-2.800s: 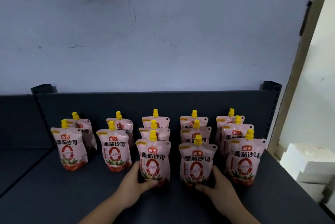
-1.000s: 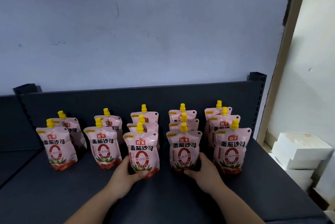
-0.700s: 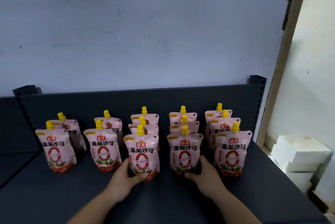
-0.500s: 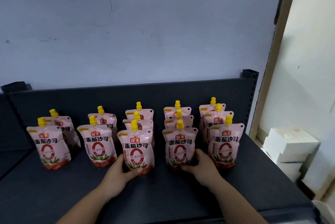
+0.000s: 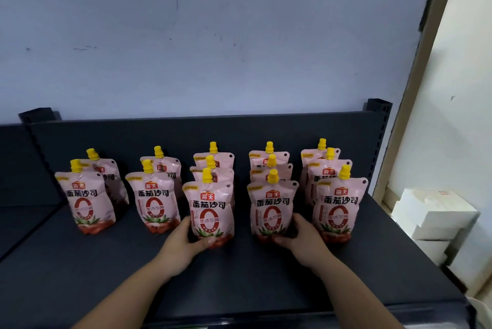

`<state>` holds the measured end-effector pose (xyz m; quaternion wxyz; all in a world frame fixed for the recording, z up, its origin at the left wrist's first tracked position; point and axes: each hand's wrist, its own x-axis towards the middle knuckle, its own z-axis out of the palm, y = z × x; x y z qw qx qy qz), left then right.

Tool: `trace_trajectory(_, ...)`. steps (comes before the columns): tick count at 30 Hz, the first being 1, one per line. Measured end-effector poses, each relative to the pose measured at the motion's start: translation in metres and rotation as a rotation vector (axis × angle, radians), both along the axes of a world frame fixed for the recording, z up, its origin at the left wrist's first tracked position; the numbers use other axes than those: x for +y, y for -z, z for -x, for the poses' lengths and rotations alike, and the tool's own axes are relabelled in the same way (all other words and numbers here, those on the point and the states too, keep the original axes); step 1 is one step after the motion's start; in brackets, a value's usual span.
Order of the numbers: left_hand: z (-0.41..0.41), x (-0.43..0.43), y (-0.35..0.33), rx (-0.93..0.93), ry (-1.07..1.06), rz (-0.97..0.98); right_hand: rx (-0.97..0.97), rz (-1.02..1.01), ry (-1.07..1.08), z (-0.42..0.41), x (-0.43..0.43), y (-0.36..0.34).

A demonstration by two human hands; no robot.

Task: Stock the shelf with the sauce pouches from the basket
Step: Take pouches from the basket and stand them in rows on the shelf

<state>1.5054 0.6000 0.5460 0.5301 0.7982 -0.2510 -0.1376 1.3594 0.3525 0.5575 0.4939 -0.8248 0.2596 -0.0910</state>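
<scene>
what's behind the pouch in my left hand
Two more pouches stand behind the front pouch in the left hand: middle pouch, back pouch. Mostly their yellow caps show; their bodies are covered.

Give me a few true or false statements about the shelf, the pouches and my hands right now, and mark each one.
1. Every pouch cap is yellow. True.
2. The left hand holds the front pouch of the middle column. True.
3. The right hand rests flat on the shelf, touching nothing. False: it grips the front pouch of the fourth column.
4. The two leftmost columns hold three pouches each. False: two each.
5. White boxes sit right of the shelf. True.
</scene>
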Motion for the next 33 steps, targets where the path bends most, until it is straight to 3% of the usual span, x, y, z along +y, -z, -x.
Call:
trace_trajectory(7,0.002,0.017,-0.01,0.052,-0.028,-0.003,0.165,0.093,-0.029,0.016,-0.014,-0.021)
trace_trajectory(13,0.001,0.056,-0.043,0.026,0.129,-0.23,0.535,0.35,-0.159,0.029,0.003,-0.063)
trace_trajectory(17,-0.003,0.096,-0.071,-0.093,0.217,-0.439,0.625,0.534,-0.211,0.01,0.059,-0.088)
trace_trajectory(21,-0.006,0.157,-0.094,-0.305,0.181,-0.525,0.54,0.665,-0.297,-0.021,0.138,-0.107)
trace_trajectory(25,-0.01,0.227,-0.11,-0.442,0.092,-0.632,0.297,0.719,-0.331,-0.048,0.215,-0.127)
trace_trajectory(33,0.002,0.394,-0.104,-0.463,-0.199,-0.887,0.085,0.827,-0.551,-0.097,0.375,-0.121)
